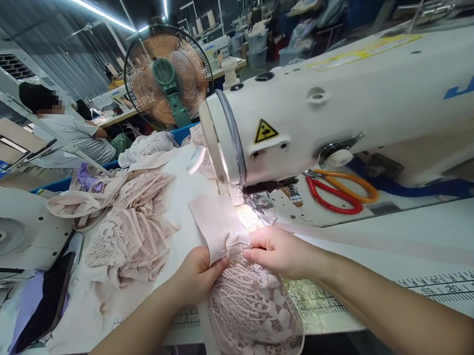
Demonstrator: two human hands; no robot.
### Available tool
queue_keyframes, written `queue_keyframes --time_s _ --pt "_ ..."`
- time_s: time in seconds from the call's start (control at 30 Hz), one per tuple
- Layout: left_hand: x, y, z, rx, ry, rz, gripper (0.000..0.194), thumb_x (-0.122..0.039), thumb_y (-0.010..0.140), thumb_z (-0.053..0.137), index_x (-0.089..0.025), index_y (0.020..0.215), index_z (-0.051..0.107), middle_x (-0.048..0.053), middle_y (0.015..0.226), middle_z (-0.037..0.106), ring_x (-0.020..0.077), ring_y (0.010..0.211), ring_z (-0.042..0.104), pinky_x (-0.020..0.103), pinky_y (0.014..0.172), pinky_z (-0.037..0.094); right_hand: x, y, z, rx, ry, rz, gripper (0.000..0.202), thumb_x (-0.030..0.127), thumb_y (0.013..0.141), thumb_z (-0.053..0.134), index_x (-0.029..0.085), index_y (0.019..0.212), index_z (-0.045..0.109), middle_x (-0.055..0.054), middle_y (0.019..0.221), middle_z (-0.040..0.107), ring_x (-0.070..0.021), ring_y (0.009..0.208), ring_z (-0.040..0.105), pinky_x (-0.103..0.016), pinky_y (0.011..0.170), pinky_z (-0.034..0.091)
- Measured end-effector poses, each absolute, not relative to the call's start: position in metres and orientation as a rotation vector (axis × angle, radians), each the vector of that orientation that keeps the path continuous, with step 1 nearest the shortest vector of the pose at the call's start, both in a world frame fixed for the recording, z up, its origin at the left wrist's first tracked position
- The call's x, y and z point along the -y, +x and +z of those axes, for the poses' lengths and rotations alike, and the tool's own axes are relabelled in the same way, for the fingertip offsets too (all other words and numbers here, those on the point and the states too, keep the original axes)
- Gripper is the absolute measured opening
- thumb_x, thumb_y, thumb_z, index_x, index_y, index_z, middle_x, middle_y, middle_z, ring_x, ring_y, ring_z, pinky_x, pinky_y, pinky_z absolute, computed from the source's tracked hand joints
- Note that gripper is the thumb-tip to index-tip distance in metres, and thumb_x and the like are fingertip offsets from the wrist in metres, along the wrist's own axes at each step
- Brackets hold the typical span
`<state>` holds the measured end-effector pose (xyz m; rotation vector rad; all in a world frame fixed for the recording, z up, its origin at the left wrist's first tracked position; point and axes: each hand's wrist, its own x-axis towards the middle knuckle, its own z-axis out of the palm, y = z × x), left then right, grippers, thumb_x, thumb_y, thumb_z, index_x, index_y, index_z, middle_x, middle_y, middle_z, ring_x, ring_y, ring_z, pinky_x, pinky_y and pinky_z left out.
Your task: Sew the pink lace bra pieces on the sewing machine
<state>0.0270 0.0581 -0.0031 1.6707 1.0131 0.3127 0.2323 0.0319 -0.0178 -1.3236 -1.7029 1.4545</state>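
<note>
Pale pink fabric with a lace part lies in front of the sewing machine, its smooth panel reaching toward the needle area. My left hand pinches the panel's near edge, thumb on top. Just right of it, my right hand grips a gathered fold of the same piece between thumb and fingers. The lace hangs down over the table's front edge below both hands. A bright lamp lights the spot by the presser foot, and the needle itself cannot be made out.
Scissors with red and orange handles lie on the machine bed. A heap of pink lace pieces covers the table to the left. A large fan stands behind, and a seated person is at the far left. Ruler markings run along the table.
</note>
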Motion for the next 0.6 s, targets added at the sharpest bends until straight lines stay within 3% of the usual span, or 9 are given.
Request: queue_keyframes --time_s 0.17,0.33,0.5,0.6 --pt "-0.058 0.029 -0.004 -1.034 1.538 0.426 0.022 -0.038 0.070 0.072 -0.017 0.065 0.070 0.002 0.062 0.065 0.0243 0.071 0.060 0.028 0.067 0.046 -0.031 0.229 -0.014 1.724 -1.401 1.352 0.028 0.035 0.074 0.048 0.022 0.052 0.035 0.007 0.049 0.032 -0.0101 0.048 0.031 -0.026 0.046 0.023" --pt "-0.033 0.032 0.000 -1.042 1.249 0.419 0.034 -0.046 0.069 0.074 -0.013 0.079 0.072 0.005 0.069 0.068 0.0231 0.071 0.062 0.030 0.067 0.047 -0.011 0.236 -0.013 1.683 -1.567 1.099 0.033 0.036 0.076 0.044 0.023 0.053 0.025 0.007 0.051 0.025 -0.0113 0.050 0.030 -0.027 0.049 0.021" --pt "0.002 0.047 -0.003 -1.039 0.885 0.414 0.048 -0.046 0.055 0.083 -0.010 0.084 0.070 0.009 0.071 0.070 0.0227 0.072 0.064 0.031 0.069 0.048 0.033 0.237 -0.016 1.720 -1.812 0.820 0.033 0.034 0.080 0.044 0.024 0.055 0.025 0.003 0.051 0.034 -0.0157 0.052 0.034 -0.030 0.051 0.019" --pt "0.011 0.053 -0.004 -1.078 0.787 0.385 0.045 -0.039 0.049 0.086 -0.009 0.078 0.069 0.010 0.069 0.070 0.0223 0.069 0.065 0.031 0.068 0.048 0.067 0.249 -0.022 1.692 -1.931 0.737 0.025 0.035 0.083 0.043 0.024 0.061 0.039 0.000 0.057 0.049 -0.0189 0.055 0.043 -0.031 0.051 0.025"
